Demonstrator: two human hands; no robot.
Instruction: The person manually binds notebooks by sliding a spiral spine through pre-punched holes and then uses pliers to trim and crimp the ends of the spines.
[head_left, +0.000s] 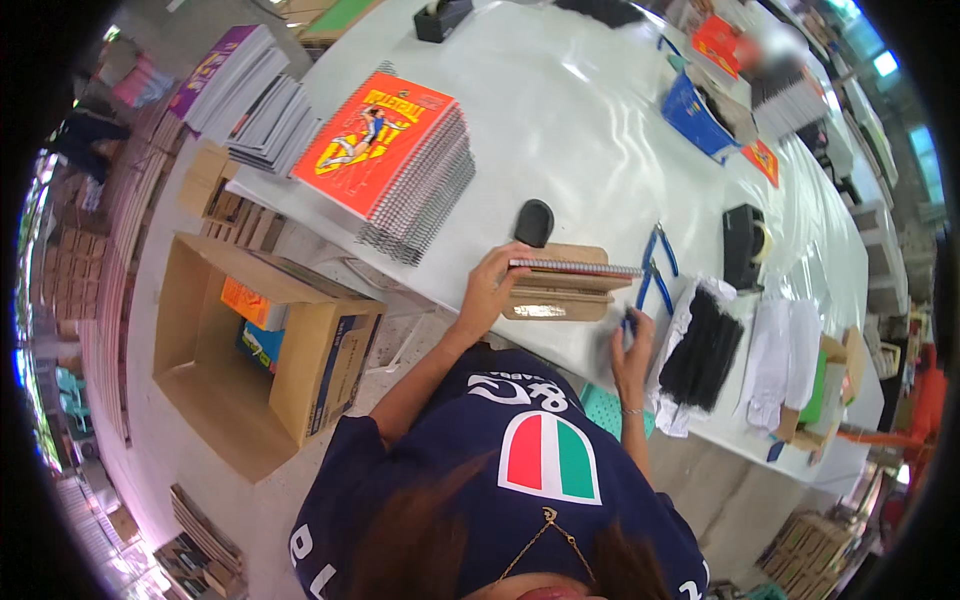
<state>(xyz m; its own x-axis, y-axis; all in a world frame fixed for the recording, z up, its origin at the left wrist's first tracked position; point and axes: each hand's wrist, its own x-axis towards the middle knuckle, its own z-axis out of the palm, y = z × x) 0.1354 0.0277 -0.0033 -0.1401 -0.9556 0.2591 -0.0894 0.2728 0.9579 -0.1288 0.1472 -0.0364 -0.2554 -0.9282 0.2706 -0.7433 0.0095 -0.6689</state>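
Along the near edge of the glossy white table, seen from the head, the left hand pinches one end of a wire-bound notebook, fingers closed on it; the right hand is half curled beside blue-handled metal pliers, its grip unclear. The notebook stands spine upward over brown, round-cornered cardboard. Bare tabletop stretches beyond, bounded leftward by stacked orange-covered notebooks.

Yellow lettering stands on the orange notebook at left, yellow also on the purple book farther left, white on the near shirt. Print on the carton is too small to read.
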